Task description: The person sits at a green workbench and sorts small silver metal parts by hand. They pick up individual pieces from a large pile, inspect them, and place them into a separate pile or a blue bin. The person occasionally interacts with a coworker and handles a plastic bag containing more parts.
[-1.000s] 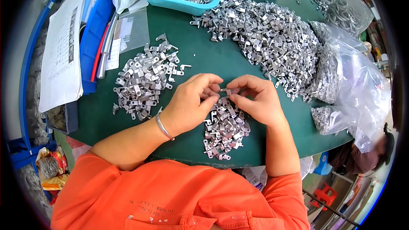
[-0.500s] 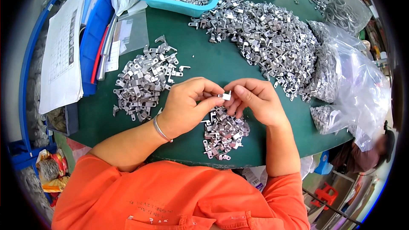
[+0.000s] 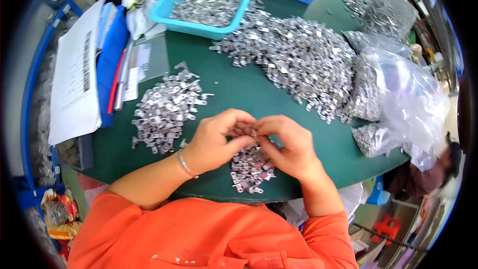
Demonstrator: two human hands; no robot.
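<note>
The left hand (image 3: 216,142) and the right hand (image 3: 289,147) meet fingertip to fingertip above the dark green desk (image 3: 239,87), just over a small heap of stamped silver metal clips (image 3: 251,169) that lies directly beneath them, at the desk's near edge. Between the fingertips sits one small silver metal piece (image 3: 254,133); it is mostly covered, so its long axis cannot be told. Both hands are equally near it. The left fingers (image 3: 238,119) curl together over the piece from the left, and the right fingers (image 3: 269,125) close in on it from the right, so both sets look pinched onto it rather than spread.

A second heap of the same clips (image 3: 167,109) lies on the desk to the left of the left hand, apart from it. A far larger mound of silver clips (image 3: 298,65) spreads beyond the hands, reaching a turquoise plastic basket (image 3: 167,12) and clear plastic bags (image 3: 398,94) on the right.
</note>
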